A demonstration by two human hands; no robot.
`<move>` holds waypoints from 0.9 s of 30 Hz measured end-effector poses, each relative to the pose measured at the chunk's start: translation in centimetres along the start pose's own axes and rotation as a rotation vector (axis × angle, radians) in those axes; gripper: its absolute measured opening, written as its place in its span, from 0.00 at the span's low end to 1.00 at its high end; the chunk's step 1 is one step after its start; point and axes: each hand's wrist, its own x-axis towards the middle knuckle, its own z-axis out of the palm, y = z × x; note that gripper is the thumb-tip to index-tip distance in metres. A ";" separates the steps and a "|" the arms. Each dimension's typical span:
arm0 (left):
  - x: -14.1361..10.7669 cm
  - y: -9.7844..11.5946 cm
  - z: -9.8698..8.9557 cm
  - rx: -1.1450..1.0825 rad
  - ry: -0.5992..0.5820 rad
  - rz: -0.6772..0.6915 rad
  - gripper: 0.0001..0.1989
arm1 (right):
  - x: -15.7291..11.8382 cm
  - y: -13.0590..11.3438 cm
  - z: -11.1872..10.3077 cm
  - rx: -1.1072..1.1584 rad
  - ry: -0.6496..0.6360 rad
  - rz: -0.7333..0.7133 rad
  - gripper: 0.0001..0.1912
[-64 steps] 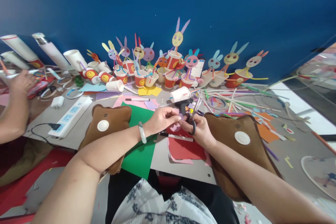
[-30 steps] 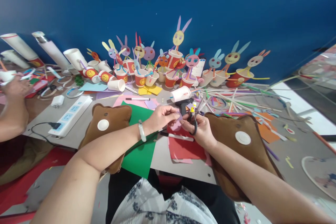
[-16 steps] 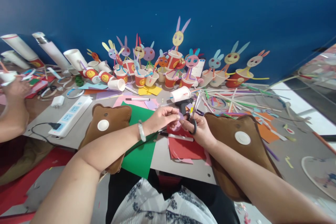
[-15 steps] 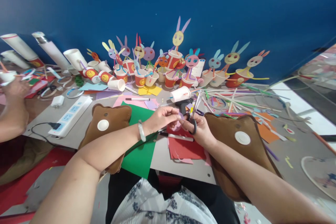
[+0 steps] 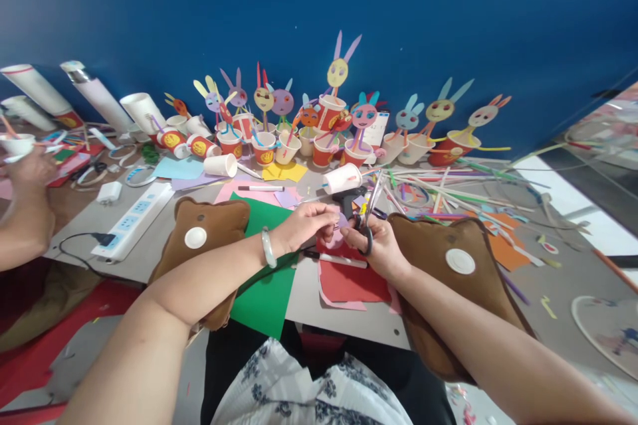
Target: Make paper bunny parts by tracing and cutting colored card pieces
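Observation:
My left hand [image 5: 313, 224] pinches a small round piece of purple paper [image 5: 339, 231] at its left edge. A pair of scissors [image 5: 369, 216] is in my right hand [image 5: 381, 249], fingers through the black handles, blades pointing up and away from me. The thumb of that hand is by the purple paper's right edge; whether it presses on it I cannot tell. Below both hands lie red paper [image 5: 355, 282] and a capped marker [image 5: 343, 259]. A green sheet [image 5: 266, 279] is under my left wrist. Behind the scissors stands a black glue gun [image 5: 346, 196].
Two brown cushions [image 5: 216, 216] [image 5: 443, 292] flank my arms. Paper cups with paper rabbit heads [image 5: 365, 115] line the blue wall. A tipped white cup [image 5: 343, 178], loose strips [image 5: 478, 189] and a power strip [image 5: 137, 219] lie around. Another person's hand [image 5: 32, 169] is at far left.
The purple paper has turned slightly between my hands and shows more of its face. Both hands stay nearly in place, and the scissors have shifted only a little.

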 end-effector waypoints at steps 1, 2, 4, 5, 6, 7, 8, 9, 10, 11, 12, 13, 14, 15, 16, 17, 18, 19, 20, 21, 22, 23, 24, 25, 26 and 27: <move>0.0 0.0 0.0 0.020 0.003 0.012 0.15 | 0.0 0.0 0.0 -0.008 -0.001 -0.006 0.16; -0.1 0.1 -0.1 0.045 0.002 0.027 0.16 | 0.0 0.1 0.0 -0.018 -0.003 -0.017 0.16; -0.2 0.2 -0.1 0.088 -0.023 0.047 0.16 | 0.0 0.4 0.0 -0.043 -0.007 -0.050 0.14; -0.2 0.3 -0.1 0.096 -0.037 0.048 0.17 | 0.0 0.5 0.0 -0.058 -0.007 -0.067 0.14; -0.2 0.4 -0.1 0.095 -0.046 0.044 0.18 | -0.1 0.6 0.0 -0.071 -0.007 -0.081 0.14; -0.2 0.5 -0.1 0.088 -0.046 0.037 0.18 | -0.1 0.7 0.0 -0.082 -0.004 -0.092 0.13; -0.2 0.5 -0.1 0.079 -0.042 0.025 0.19 | -0.1 0.8 0.0 -0.092 -0.001 -0.101 0.14; -0.2 0.6 -0.1 0.067 -0.035 0.012 0.20 | -0.1 0.8 0.0 -0.102 0.004 -0.109 0.14; -0.1 0.6 -0.1 0.052 -0.029 -0.004 0.21 | -0.1 0.8 0.0 -0.112 0.010 -0.117 0.14; -0.1 0.5 -0.1 0.033 -0.027 -0.022 0.21 | -0.1 0.8 0.0 -0.123 0.015 -0.124 0.14; 0.0 0.4 -0.1 0.009 -0.029 -0.041 0.22 | -0.1 0.8 0.0 -0.135 0.018 -0.131 0.14; 0.0 0.4 -0.2 -0.020 -0.033 -0.061 0.22 | -0.1 0.7 0.0 -0.148 0.021 -0.137 0.14; 0.1 0.3 -0.2 -0.050 -0.037 -0.081 0.22 | -0.1 0.7 0.0 -0.160 0.021 -0.140 0.14; 0.1 0.2 -0.3 -0.080 -0.039 -0.100 0.22 | -0.1 0.7 -0.1 -0.169 0.025 -0.142 0.13; 0.2 0.1 -0.3 -0.107 -0.038 -0.119 0.22 | -0.1 0.7 -0.1 -0.175 0.030 -0.144 0.13; 0.2 0.1 -0.4 -0.129 -0.033 -0.133 0.22 | -0.2 0.7 -0.1 -0.179 0.040 -0.148 0.13; 0.3 0.1 -0.5 -0.145 -0.024 -0.141 0.22 | -0.2 0.6 -0.1 -0.182 0.047 -0.152 0.13; 0.4 0.1 -0.7 -0.152 -0.014 -0.142 0.22 | -0.2 0.6 -0.1 -0.184 0.050 -0.154 0.13; 0.5 0.1 -0.8 -0.152 -0.005 -0.135 0.22 | -0.2 0.6 -0.1 -0.187 0.046 -0.155 0.12; 0.6 0.1 -1.0 -0.147 0.004 -0.121 0.22 | -0.2 0.6 -0.1 -0.190 0.040 -0.156 0.12; 0.6 0.2 -1.1 -0.138 0.014 -0.105 0.21 | -0.2 0.5 0.0 -0.195 0.030 -0.155 0.11; 0.7 0.2 -1.2 -0.128 0.030 -0.091 0.20 | -0.2 0.5 0.0 -0.199 0.022 -0.154 0.11; 0.8 0.3 -1.3 -0.118 0.052 -0.081 0.20 | -0.2 0.4 0.0 -0.204 0.020 -0.155 0.11; 0.8 0.3 -1.4 -0.108 0.080 -0.076 0.19 | -0.2 0.4 0.1 -0.208 0.026 -0.159 0.11; 0.9 0.4 -1.4 -0.098 0.109 -0.075 0.18 | -0.2 0.4 0.1 -0.212 0.036 -0.163 0.11; 0.9 0.4 -1.4 -0.086 0.137 -0.076 0.17 | -0.2 0.4 0.1 -0.214 0.052 -0.165 0.11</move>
